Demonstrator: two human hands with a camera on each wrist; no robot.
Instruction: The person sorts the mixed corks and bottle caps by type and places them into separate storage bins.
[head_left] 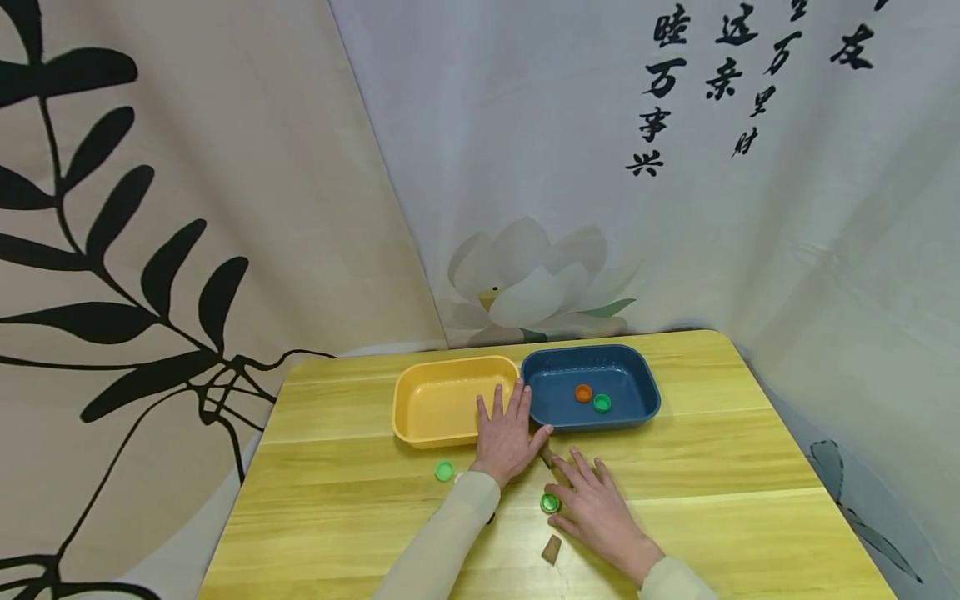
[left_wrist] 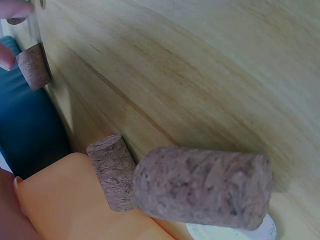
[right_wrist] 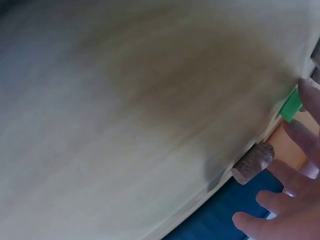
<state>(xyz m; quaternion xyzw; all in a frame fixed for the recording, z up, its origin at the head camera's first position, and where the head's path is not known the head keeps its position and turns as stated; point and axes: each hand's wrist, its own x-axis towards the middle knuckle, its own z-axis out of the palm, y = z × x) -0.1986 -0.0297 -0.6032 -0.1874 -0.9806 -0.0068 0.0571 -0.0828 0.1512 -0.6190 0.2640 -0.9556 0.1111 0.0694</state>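
My left hand lies over the right end of the yellow tray, fingers spread and straight, holding nothing visible. On the table, my right hand has thumb and index finger on opposite sides of a green bottle cap and appears to pinch it; the right wrist view also shows this cap between two fingertips. A cork lies between the left thumb and the right fingers. Another cork is below the pinched cap. In the left wrist view, a large cork and a smaller cork lie close together.
The blue tray stands right of the yellow one, with an orange cap and a green cap inside. A light green cap lies before the yellow tray. A white round piece is partly behind the large cork.
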